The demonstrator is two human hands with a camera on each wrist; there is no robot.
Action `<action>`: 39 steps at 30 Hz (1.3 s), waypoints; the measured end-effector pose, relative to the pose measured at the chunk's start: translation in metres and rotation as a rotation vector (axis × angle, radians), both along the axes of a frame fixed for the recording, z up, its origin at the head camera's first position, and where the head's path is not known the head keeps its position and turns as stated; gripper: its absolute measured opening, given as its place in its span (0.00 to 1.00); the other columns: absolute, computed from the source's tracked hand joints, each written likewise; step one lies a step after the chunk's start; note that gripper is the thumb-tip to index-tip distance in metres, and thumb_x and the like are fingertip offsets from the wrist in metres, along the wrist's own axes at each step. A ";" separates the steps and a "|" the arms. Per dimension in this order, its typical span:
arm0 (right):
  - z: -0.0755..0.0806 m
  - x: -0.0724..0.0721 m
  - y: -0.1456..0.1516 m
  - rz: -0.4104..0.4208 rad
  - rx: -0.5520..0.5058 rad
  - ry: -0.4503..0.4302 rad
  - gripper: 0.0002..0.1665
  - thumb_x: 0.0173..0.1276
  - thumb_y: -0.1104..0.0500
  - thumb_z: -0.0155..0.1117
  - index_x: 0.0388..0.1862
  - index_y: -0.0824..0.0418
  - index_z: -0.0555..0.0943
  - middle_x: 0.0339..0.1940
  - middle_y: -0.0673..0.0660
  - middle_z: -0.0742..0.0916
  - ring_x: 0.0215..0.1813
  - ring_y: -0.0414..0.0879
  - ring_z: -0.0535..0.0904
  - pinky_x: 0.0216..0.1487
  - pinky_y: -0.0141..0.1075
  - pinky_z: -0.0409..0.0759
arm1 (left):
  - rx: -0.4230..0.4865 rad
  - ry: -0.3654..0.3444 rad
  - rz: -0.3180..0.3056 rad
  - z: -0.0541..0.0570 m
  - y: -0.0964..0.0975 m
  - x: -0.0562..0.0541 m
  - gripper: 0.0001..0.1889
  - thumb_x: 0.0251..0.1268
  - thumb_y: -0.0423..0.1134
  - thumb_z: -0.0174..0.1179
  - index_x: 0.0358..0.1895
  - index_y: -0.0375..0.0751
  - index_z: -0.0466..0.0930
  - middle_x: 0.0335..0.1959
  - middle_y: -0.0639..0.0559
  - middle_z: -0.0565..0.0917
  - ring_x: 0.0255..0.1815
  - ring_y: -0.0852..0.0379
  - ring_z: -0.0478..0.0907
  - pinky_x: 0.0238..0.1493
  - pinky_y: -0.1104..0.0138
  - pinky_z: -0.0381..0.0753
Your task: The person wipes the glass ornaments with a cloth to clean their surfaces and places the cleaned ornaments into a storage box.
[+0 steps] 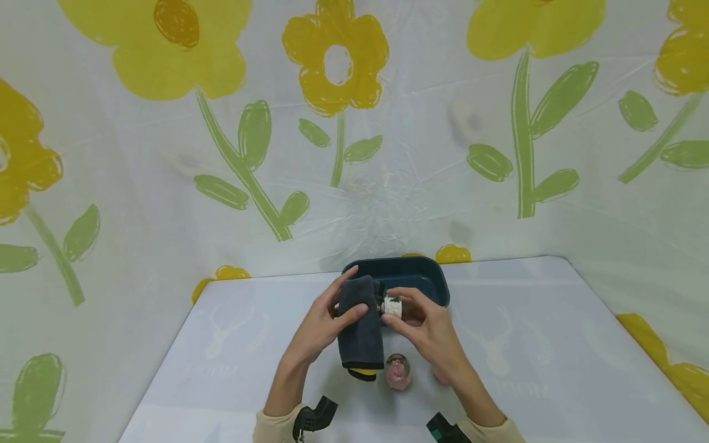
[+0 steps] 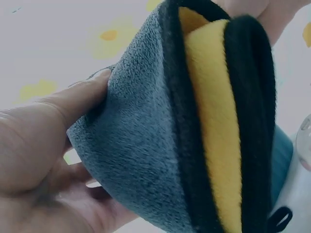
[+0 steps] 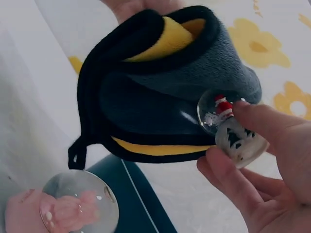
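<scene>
Snow globe (image 3: pixel 228 126) between right fingertips (image 3: pixel 252 114), against cloth (image 3: pixel 180 87).

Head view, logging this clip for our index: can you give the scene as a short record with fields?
Left hand: grips a folded grey cloth with yellow inner side and black edging
Right hand: pinches a small snow globe holding a Santa figure, its glass against the cloth
On table: pink snow globe below the hands
Behind hands: dark blue tray
Backdrop: white sheet with yellow flowers
</scene>
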State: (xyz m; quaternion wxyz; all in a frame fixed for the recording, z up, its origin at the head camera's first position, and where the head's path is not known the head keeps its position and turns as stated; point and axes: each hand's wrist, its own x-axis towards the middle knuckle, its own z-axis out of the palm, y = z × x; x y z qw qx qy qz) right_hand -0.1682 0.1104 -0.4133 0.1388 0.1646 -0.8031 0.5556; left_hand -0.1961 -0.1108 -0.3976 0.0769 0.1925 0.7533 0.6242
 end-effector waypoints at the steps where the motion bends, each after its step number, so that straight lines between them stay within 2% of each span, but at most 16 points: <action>1: -0.004 -0.002 0.001 0.005 -0.011 -0.004 0.26 0.59 0.57 0.74 0.58 0.53 0.79 0.52 0.54 0.87 0.42 0.45 0.87 0.43 0.30 0.84 | 0.002 0.008 0.006 0.000 0.000 0.000 0.36 0.67 0.42 0.63 0.72 0.74 0.59 0.67 0.50 0.73 0.58 0.47 0.79 0.50 0.57 0.83; 6: -0.007 -0.004 0.004 0.054 -0.038 -0.016 0.26 0.61 0.53 0.72 0.59 0.51 0.80 0.56 0.50 0.85 0.49 0.48 0.86 0.49 0.32 0.84 | -0.003 0.047 0.043 -0.001 0.000 -0.001 0.35 0.64 0.41 0.66 0.71 0.71 0.63 0.65 0.51 0.76 0.59 0.48 0.79 0.54 0.57 0.81; 10: -0.006 -0.004 0.008 0.117 -0.065 0.001 0.26 0.63 0.56 0.71 0.60 0.54 0.79 0.58 0.53 0.84 0.51 0.50 0.86 0.51 0.35 0.84 | -0.008 0.069 0.051 -0.002 -0.001 -0.001 0.34 0.62 0.41 0.68 0.69 0.68 0.66 0.63 0.50 0.77 0.57 0.49 0.79 0.53 0.58 0.80; 14: -0.005 -0.004 0.010 0.157 -0.098 0.021 0.26 0.62 0.60 0.71 0.60 0.54 0.79 0.58 0.56 0.83 0.53 0.52 0.86 0.48 0.34 0.84 | -0.012 0.081 0.047 -0.002 -0.002 -0.001 0.32 0.61 0.41 0.68 0.67 0.67 0.68 0.63 0.50 0.77 0.56 0.49 0.78 0.52 0.58 0.79; 21: -0.006 -0.003 0.010 0.152 -0.058 0.141 0.30 0.57 0.65 0.74 0.60 0.53 0.79 0.57 0.55 0.84 0.56 0.51 0.84 0.47 0.36 0.85 | 0.017 0.102 -0.004 -0.002 -0.002 0.000 0.32 0.61 0.39 0.68 0.67 0.65 0.68 0.64 0.49 0.74 0.50 0.45 0.81 0.44 0.59 0.84; 25: -0.006 -0.004 0.011 0.156 -0.035 0.183 0.30 0.57 0.66 0.74 0.59 0.54 0.80 0.58 0.57 0.84 0.58 0.49 0.83 0.46 0.34 0.85 | 0.036 0.136 -0.027 -0.002 -0.003 -0.001 0.32 0.62 0.36 0.67 0.68 0.63 0.68 0.66 0.50 0.73 0.50 0.45 0.81 0.44 0.61 0.85; 28: -0.005 -0.003 0.012 0.162 -0.022 0.202 0.29 0.57 0.66 0.74 0.58 0.54 0.80 0.60 0.57 0.83 0.60 0.45 0.81 0.46 0.35 0.85 | 0.057 0.146 -0.047 -0.002 -0.004 -0.001 0.32 0.62 0.35 0.66 0.68 0.61 0.68 0.64 0.47 0.74 0.49 0.46 0.81 0.44 0.60 0.85; 34: -0.005 -0.002 0.013 0.179 -0.014 0.206 0.28 0.57 0.65 0.74 0.58 0.52 0.81 0.62 0.54 0.82 0.63 0.35 0.78 0.48 0.35 0.84 | 0.105 0.081 -0.087 -0.001 -0.006 -0.001 0.32 0.64 0.34 0.64 0.70 0.55 0.67 0.51 0.37 0.79 0.42 0.48 0.85 0.43 0.58 0.86; 39: -0.005 -0.002 0.013 0.180 -0.022 0.262 0.29 0.56 0.68 0.74 0.58 0.56 0.81 0.61 0.58 0.82 0.63 0.36 0.78 0.49 0.35 0.84 | 0.121 0.030 -0.083 0.001 -0.005 0.000 0.33 0.65 0.36 0.64 0.72 0.53 0.64 0.51 0.36 0.79 0.44 0.48 0.85 0.44 0.57 0.86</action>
